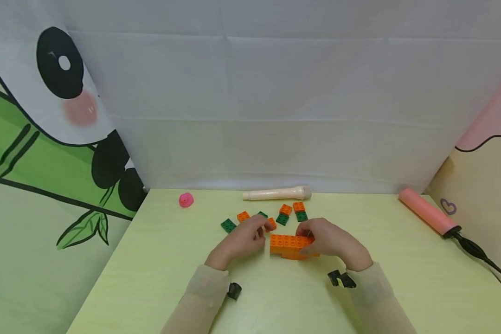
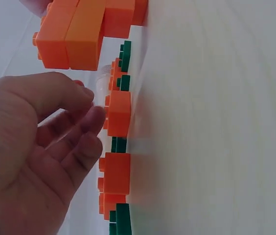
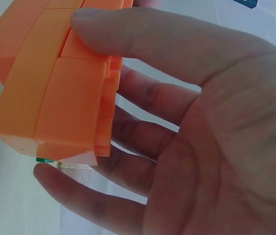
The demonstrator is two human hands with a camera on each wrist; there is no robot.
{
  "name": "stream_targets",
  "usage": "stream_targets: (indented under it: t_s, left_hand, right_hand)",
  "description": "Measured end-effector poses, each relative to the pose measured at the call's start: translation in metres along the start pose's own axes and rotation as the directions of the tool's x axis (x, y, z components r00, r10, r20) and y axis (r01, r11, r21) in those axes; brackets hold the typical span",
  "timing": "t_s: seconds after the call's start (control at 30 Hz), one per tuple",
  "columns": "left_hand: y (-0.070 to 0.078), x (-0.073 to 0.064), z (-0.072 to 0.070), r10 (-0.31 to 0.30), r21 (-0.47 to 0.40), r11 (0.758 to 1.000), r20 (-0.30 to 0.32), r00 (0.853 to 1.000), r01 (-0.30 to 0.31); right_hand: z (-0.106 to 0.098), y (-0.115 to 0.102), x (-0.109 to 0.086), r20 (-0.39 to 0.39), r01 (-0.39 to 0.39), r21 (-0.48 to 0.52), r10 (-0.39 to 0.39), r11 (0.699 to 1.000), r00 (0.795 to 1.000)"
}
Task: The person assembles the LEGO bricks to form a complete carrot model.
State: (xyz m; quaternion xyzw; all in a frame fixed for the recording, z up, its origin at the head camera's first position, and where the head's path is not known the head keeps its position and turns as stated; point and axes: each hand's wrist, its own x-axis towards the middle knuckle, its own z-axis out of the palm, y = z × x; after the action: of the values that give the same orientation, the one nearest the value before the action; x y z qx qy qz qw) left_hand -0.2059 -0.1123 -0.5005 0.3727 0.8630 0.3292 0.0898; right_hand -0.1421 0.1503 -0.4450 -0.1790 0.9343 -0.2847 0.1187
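Note:
My right hand [image 1: 331, 239] grips a built block of joined orange toy bricks [image 1: 285, 243] at its right end. In the right wrist view the thumb [image 3: 103, 34] lies over the near side of this block, while the other fingers reach round behind its studs. To the left, my left hand [image 1: 243, 239] has its fingers loosely bent and holds nothing. Its fingertips are right by a loose orange brick [image 2: 119, 113] in the left wrist view. The left end of the block hangs just above that hand's thumb there.
Several loose bricks lie beyond the hands, among them a green brick [image 1: 228, 226] and an orange brick [image 1: 243, 216]. Behind them are a pink toy [image 1: 186, 200] and a cream microphone-shaped toy [image 1: 277, 193]. A pink balloon pump [image 1: 430, 213] lies at the right by the wall.

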Motion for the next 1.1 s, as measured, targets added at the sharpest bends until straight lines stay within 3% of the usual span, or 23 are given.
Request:
stream_targets:
  t_s: [0.17,0.4,0.73,0.87,1.1]
  left_hand:
    - [-0.001,0.003,0.003,0.015,0.093,0.996,-0.036,0.999,-0.012]
    - [-0.003,0.004,0.003,-0.027,0.135,0.99,-0.016,0.999,0.029]
    - [0.001,0.006,-0.003,-0.036,0.096,0.995,-0.008,0.999,0.037]
    - [0.002,0.007,-0.004,-0.04,0.103,0.994,-0.035,0.999,0.043]
    - [0.004,0.011,0.002,-0.074,0.267,0.961,-0.02,0.997,0.077]
  right_hand:
    - [-0.001,0.0,0.002,0.015,-0.003,-0.011,0.003,1.0,1.0]
    - [-0.004,0.0,0.003,0.027,-0.014,-0.01,0.015,1.0,1.0]
    - [-0.008,0.001,0.002,0.02,0.01,0.004,-0.011,1.0,1.0]
    - [-0.009,0.003,0.003,0.023,0.01,0.011,-0.011,1.0,1.0]
    - [-0.007,0.007,0.005,0.024,0.006,0.007,-0.006,1.0,1.0]
